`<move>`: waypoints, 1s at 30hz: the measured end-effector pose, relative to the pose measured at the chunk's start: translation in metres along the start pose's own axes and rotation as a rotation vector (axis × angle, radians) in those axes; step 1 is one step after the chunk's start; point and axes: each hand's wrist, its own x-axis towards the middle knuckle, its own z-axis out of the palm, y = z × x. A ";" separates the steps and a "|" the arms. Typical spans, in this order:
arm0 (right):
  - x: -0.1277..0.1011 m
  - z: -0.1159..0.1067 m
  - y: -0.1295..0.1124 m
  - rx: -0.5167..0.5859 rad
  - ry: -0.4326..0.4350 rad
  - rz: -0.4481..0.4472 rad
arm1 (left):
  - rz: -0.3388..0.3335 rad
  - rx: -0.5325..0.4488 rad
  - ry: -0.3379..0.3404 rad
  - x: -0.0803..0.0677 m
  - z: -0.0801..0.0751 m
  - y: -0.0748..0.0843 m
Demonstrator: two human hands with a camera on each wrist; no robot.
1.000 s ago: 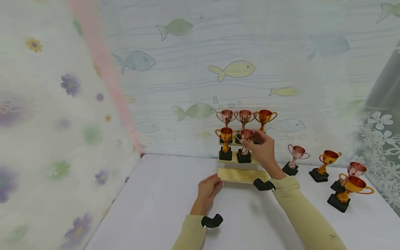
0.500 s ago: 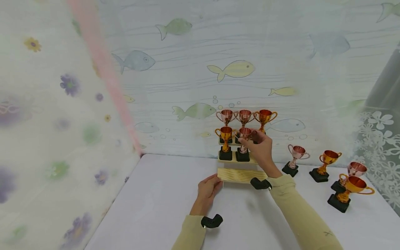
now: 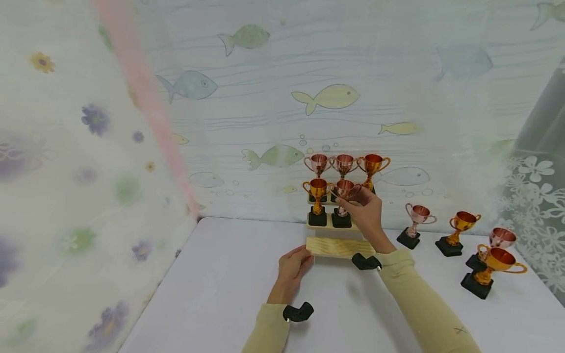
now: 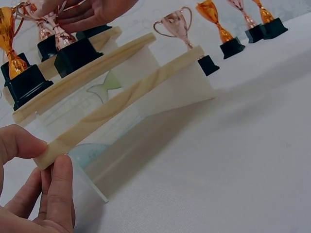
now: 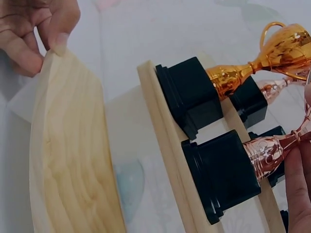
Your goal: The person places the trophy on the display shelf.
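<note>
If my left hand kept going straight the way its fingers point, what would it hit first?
Your left hand already touches the bottom wooden step at its left end; going on, it would likely just push that step, though depth is unclear.

fish-print backdrop | floral curtain | four loose trophies on white table

Staged recording booth, not a lived-in room. A white counter is enclosed by hung printed sheets: a fish-and-bubble pattern backdrop from 11 to 1 o'clock, a floral sheet at 9 o'clock, a white flower-lace curtain at 3 o'clock. Small toy trophies stand as props at 2 o'clock. No household or trade fixtures in view.
</note>
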 end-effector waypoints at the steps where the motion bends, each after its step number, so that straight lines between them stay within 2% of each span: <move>1: 0.000 0.000 0.000 0.000 0.001 -0.002 | -0.001 0.001 0.000 0.000 0.000 0.000; 9: -0.001 0.001 -0.002 0.009 0.005 -0.016 | -0.016 0.004 0.005 0.002 0.000 0.000; 15: -0.003 0.002 -0.003 0.015 -0.024 -0.007 | -0.012 0.001 0.012 0.003 -0.001 -0.001; 26: -0.011 -0.013 0.001 -0.047 -0.080 0.061 | 0.009 -0.022 0.003 0.000 0.001 0.000; 30: -0.020 -0.024 -0.003 -0.068 -0.109 0.048 | 0.004 -0.026 0.012 0.001 0.002 -0.001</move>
